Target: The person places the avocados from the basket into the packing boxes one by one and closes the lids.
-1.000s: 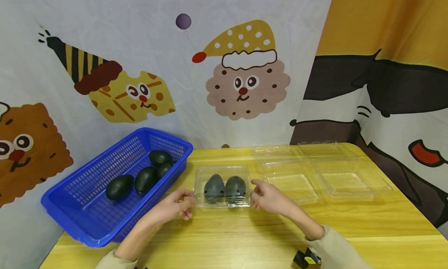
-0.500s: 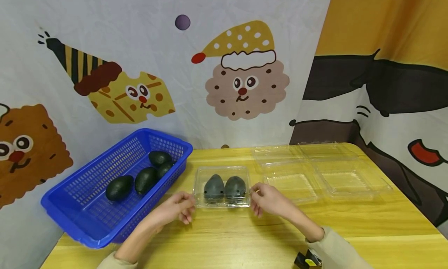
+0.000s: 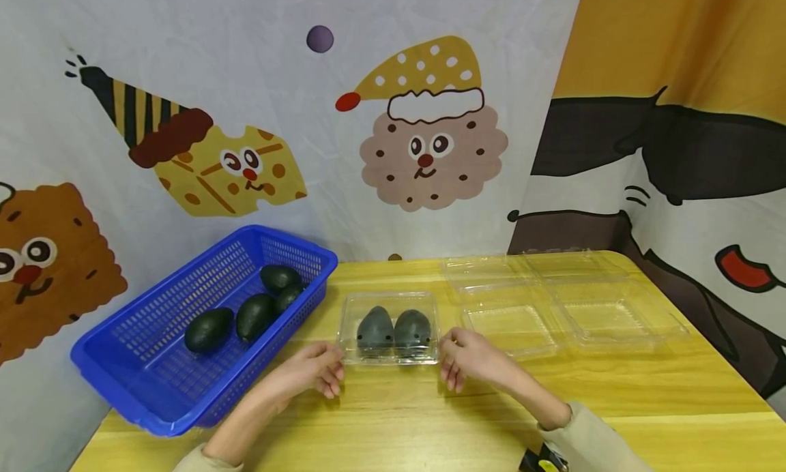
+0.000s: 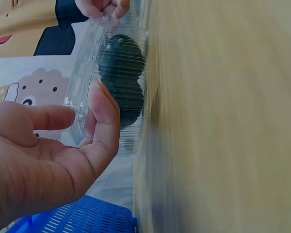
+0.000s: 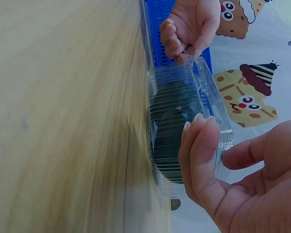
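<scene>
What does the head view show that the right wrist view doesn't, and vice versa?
Head view only: avocados in the blue basket, plus clear containers at the right.
Right wrist view only: palm side of the left hand, ridges along the clear box.
Both: that box, the left hand and right hand at its ends, the basket, the cheese drawing.

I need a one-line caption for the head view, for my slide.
Left hand and right hand pinch a clear box of two avocados beside a blue basket.
</scene>
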`<state>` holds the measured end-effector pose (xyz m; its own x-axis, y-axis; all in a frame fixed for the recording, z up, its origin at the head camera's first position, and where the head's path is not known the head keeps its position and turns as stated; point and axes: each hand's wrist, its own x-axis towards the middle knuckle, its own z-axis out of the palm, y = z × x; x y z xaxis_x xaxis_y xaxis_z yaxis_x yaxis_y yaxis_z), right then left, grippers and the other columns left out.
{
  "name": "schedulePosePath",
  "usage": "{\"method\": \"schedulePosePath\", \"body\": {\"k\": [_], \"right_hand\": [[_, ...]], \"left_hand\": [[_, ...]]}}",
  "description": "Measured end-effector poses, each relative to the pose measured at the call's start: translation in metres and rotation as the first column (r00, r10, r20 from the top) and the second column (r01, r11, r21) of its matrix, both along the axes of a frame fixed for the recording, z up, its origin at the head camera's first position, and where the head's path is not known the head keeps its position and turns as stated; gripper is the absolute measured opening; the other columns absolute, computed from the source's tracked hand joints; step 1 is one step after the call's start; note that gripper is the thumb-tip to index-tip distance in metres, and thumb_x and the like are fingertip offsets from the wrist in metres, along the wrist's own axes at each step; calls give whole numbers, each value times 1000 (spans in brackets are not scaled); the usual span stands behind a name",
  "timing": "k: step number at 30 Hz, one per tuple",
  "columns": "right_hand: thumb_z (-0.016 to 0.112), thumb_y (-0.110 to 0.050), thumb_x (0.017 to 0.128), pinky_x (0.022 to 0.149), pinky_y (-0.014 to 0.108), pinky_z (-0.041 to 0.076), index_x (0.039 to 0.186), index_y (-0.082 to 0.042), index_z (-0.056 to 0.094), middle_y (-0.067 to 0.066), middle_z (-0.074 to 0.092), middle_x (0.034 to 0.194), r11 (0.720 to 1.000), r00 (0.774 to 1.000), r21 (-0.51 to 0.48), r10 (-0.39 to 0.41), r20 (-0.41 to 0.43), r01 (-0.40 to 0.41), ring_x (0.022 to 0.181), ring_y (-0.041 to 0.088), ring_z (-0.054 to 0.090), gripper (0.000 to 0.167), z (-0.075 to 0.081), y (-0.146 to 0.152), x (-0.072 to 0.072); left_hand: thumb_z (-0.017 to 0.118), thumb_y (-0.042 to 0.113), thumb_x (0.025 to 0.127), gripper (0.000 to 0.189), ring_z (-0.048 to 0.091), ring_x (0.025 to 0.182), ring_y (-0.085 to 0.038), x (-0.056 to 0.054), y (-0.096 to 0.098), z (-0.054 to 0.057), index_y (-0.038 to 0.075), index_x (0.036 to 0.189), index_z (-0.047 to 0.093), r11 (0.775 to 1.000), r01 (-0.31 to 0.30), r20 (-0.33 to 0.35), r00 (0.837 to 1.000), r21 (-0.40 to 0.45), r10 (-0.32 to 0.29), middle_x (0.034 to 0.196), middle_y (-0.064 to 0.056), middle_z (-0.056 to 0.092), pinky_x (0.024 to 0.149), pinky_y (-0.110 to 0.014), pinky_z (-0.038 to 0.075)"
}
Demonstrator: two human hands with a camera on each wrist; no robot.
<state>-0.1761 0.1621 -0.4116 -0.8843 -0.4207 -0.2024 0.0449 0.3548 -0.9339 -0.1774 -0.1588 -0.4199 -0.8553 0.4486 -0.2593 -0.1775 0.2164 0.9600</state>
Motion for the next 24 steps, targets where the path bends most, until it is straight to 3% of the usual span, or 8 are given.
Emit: {"method": "schedulePosePath", "body": {"k": [12,24], "right_hand": [[41,-13,105,49,25,52,110,10,50,12,66,72,994,993,-104,54,105,-43,55,16,60,25,-5,-3,5],[43,-16,105,50,25,51,104,8,50,11,65,73,987,986,-154,65,151,-42,56,16,59,24,-8,-5,5]], "left_hand": [[47,20,106,27,61,72,-18,2,1,-2,-7,107,48,1000,-19,19,1000,10,19,86,-9,57,66,-28,54],[46,22,107,30,61,70,-16,2,1,-1,-8,105,50,999,-22,40,999,29,21,84,-7,58,65,-26,54]]}}
